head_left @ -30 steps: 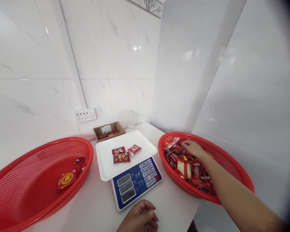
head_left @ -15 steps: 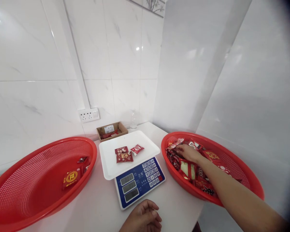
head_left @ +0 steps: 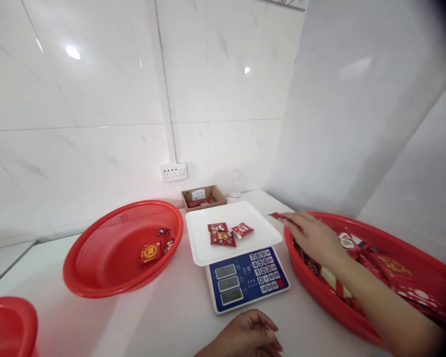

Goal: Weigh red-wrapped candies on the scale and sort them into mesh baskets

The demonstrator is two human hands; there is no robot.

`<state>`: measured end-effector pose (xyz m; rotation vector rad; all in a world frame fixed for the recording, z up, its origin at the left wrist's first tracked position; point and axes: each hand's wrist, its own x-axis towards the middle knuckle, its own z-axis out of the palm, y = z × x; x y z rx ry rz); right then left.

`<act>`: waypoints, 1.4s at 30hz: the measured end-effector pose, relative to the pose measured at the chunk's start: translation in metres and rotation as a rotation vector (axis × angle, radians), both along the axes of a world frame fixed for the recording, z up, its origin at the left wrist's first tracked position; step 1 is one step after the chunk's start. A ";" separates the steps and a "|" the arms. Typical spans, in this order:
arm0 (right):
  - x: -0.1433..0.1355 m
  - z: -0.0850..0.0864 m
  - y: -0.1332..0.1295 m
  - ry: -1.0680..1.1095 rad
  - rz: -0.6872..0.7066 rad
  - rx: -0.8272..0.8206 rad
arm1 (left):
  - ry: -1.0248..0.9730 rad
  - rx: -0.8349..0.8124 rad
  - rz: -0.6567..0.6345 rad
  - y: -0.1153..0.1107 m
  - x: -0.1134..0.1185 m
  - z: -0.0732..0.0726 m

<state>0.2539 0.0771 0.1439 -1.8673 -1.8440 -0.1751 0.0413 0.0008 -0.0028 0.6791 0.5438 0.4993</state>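
Note:
My right hand (head_left: 317,238) is closed on a small red packet (head_left: 276,216), whose end sticks out to the left of the fingers. It is over the left rim of the right red basket (head_left: 319,310), which is full of red wrapped packets. My left hand (head_left: 250,333) holds nothing, its fingers loosely curled, just in front of the digital scale (head_left: 250,278). On the scale's white tray (head_left: 204,248) lie a dark red packet (head_left: 223,238), another partly under it, and a brighter red packet (head_left: 242,229) to their right.
To the left stands a red basket (head_left: 96,285) with a few packets at its right side. Part of another red basket (head_left: 29,322) shows at bottom left. Behind the scale are a cardboard box (head_left: 220,196) with red packets and a clear bottle (head_left: 235,186), close to the wall.
My right hand has risen out of the right basket toward the tray, bringing a red packet. The view has turned left, showing another basket. My left hand keeps its place near the scale.

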 end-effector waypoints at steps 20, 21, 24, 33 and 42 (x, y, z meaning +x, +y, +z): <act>-0.076 -0.090 -0.093 0.584 0.209 -0.124 | -0.029 0.038 -0.061 -0.006 -0.009 0.018; -0.081 -0.104 -0.103 0.574 0.237 -0.140 | -0.024 0.029 -0.081 -0.007 -0.008 0.019; -0.096 -0.140 -0.122 0.525 0.260 -0.013 | 0.046 -0.007 -0.067 -0.008 -0.006 0.020; -0.101 -0.168 -0.126 0.711 0.322 -0.048 | 0.082 0.016 0.031 -0.009 -0.003 0.024; -0.096 -0.159 -0.109 0.939 0.166 -0.086 | 0.108 0.277 -0.039 -0.007 -0.004 0.012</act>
